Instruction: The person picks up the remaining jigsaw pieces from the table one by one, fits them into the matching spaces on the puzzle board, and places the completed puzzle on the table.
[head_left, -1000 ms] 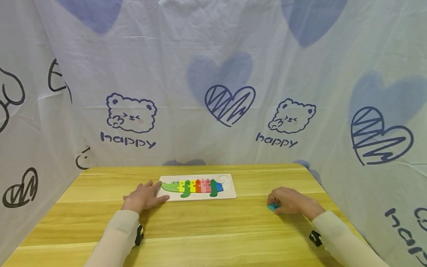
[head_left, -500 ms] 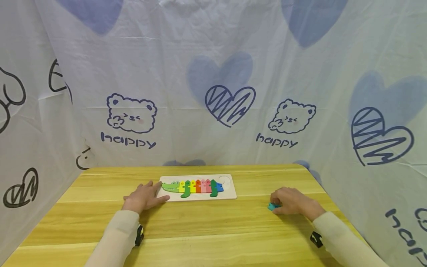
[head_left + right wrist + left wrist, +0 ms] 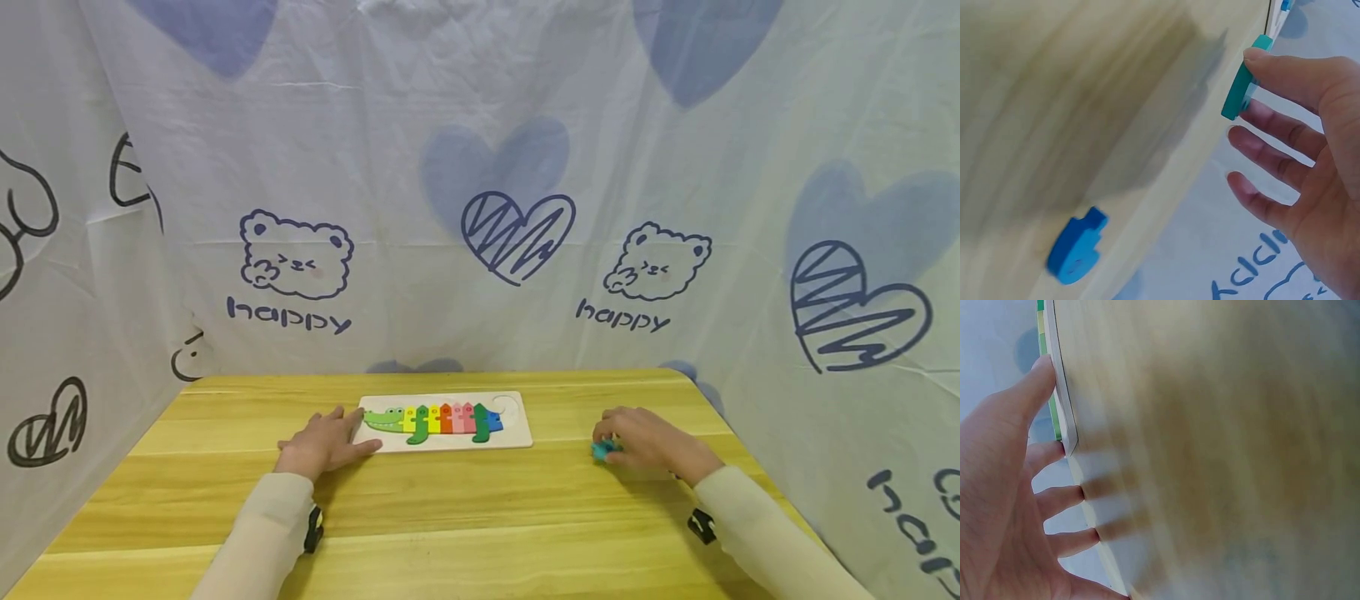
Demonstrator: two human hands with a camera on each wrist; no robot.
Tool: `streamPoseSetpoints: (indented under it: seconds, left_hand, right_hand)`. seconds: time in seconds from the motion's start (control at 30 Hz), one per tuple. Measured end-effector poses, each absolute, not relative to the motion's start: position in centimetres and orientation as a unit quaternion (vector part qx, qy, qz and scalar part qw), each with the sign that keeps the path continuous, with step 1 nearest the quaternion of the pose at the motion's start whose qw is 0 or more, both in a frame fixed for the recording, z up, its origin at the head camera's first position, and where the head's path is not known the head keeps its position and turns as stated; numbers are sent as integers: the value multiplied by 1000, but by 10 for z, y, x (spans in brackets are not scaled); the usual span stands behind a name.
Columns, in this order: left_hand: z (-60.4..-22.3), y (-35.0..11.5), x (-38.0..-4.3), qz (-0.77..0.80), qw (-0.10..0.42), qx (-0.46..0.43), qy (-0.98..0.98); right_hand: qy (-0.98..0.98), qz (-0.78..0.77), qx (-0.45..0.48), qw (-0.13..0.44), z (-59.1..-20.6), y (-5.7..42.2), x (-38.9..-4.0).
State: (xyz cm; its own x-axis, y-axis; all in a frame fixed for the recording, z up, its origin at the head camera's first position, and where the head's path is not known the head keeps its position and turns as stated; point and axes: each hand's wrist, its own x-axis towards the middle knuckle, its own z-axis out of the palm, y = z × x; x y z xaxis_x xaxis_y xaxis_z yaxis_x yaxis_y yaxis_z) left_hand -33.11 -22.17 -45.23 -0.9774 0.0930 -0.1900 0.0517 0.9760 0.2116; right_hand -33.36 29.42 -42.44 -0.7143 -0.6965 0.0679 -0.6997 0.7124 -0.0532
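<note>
A pale wooden puzzle board (image 3: 517,435) lies at the back of the table, bearing a crocodile (image 3: 444,419) of coloured interlocking pieces; a bare outlined patch shows at its right, tail end. My left hand (image 3: 318,443) rests at the board's left end, fingers spread, thumb touching its front edge. To the right, my right hand (image 3: 651,442) pinches a teal puzzle piece (image 3: 1239,84) between thumb and index finger, raised off the table in the right wrist view. The other fingers there are apart from it. A blue puzzle piece (image 3: 1075,249) lies on the table below that hand.
The yellow wood-grain table (image 3: 450,517) carries the board and pieces. White sheets (image 3: 405,167) printed with hearts and bears hang behind it and at both sides. A dark strap device (image 3: 702,527) sits at the right wrist.
My right hand has lifted the teal piece and shifted slightly left and away from me with it. My left hand and the board have stayed put.
</note>
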Motion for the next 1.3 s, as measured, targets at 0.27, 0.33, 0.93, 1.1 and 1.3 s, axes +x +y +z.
streamPoseSetpoints:
  seconds: [0.27, 0.33, 0.93, 1.1, 1.3]
  left_hand:
    - [-452, -222, -331, 104, 102, 37, 989]
    - [-451, -221, -330, 104, 101, 37, 989]
    - [-452, -221, -331, 106, 101, 32, 989]
    - [-451, -221, -330, 106, 99, 33, 989]
    - [-450, -221, -330, 106, 99, 33, 989]
  right_hand:
    - [-908, 25, 416, 42, -418, 269, -348]
    - [-905, 19, 422, 47, -416, 261, -352]
    - [-896, -19, 441, 36, -411, 198, -385]
    - [-901, -21, 433, 22, -414, 188, -393]
    - [-907, -14, 422, 8, -419, 177, -401]
